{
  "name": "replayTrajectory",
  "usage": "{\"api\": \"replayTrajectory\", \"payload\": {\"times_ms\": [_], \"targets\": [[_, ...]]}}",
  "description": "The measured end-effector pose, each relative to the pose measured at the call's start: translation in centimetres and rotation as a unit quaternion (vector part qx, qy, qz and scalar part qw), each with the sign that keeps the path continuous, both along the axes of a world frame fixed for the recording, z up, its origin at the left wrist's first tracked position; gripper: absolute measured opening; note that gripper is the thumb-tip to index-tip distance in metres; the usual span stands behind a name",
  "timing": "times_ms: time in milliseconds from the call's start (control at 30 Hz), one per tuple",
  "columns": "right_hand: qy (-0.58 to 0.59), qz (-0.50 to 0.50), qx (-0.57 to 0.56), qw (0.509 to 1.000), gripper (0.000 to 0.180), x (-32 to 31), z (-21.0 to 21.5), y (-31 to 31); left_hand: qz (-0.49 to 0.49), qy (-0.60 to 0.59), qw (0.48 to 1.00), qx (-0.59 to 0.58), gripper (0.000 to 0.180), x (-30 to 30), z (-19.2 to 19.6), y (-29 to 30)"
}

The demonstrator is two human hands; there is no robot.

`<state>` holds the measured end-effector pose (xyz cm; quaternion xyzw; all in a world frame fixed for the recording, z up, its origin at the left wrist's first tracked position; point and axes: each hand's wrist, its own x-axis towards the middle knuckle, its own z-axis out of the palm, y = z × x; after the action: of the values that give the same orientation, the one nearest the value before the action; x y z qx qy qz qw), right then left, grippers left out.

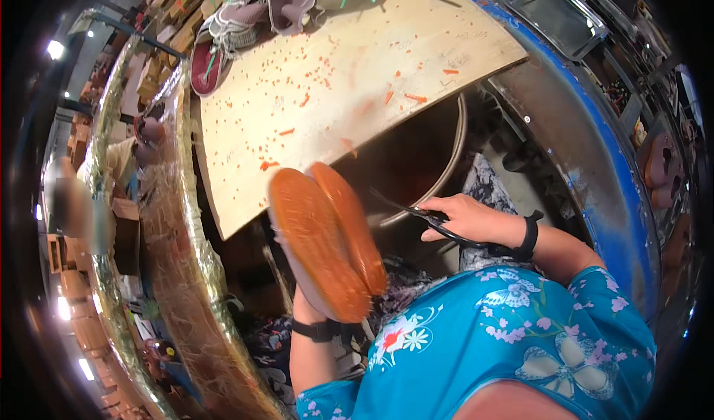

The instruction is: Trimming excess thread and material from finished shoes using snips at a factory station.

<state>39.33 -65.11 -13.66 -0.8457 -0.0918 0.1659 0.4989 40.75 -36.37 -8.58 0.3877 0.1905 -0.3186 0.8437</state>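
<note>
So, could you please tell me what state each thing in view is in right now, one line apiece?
Pair of shoes: held up together, orange soles facing the camera.
Left hand: mostly hidden under the shoes, gripping them.
Right hand: closed on the scissors.
Scissors: black, tips toward the shoes; open or shut unclear.
Wooden board: lying flat, littered with orange trimmings.
Metal tray: empty.
Shoes on the board's far edge: heaped loosely.

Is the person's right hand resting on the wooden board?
No: the right hand holds dark scissors in the air below the wooden board, beside the orange-soled shoes held up by the left hand.
</note>
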Motion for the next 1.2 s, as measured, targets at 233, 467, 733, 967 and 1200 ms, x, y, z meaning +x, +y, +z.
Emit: {"api": "replayTrajectory", "payload": {"times_ms": [233, 467, 733, 967, 1200], "targets": [[-0.117, 0.089, -0.087, 0.985, 0.051, 0.3, 4.0, 1.8, 0.014, 0.028, 0.999, -0.004, 0.041, -0.4, -1.3, 0.8], [-0.182, 0.103, -0.111, 0.972, 0.044, 0.6, 3.8, 3.1, 0.016, 0.011, 1.000, -0.017, 0.039, -2.4, -3.1, 0.5], [-0.127, 0.148, -0.152, 0.969, 0.041, -1.0, 2.9, 2.9, 0.058, -0.039, 0.997, -0.018, 0.038, -3.1, -5.3, 0.0], [-0.093, 0.121, -0.073, 0.986, 0.043, -0.4, 2.5, 2.7, 0.056, -0.019, 0.998, -0.033, 0.036, -2.8, -6.5, 0.2], [-0.136, 0.146, -0.091, 0.976, 0.057, 1.6, 4.4, 2.7, 0.047, -0.006, 0.998, -0.043, 0.035, -1.8, -8.3, 0.0]]}}
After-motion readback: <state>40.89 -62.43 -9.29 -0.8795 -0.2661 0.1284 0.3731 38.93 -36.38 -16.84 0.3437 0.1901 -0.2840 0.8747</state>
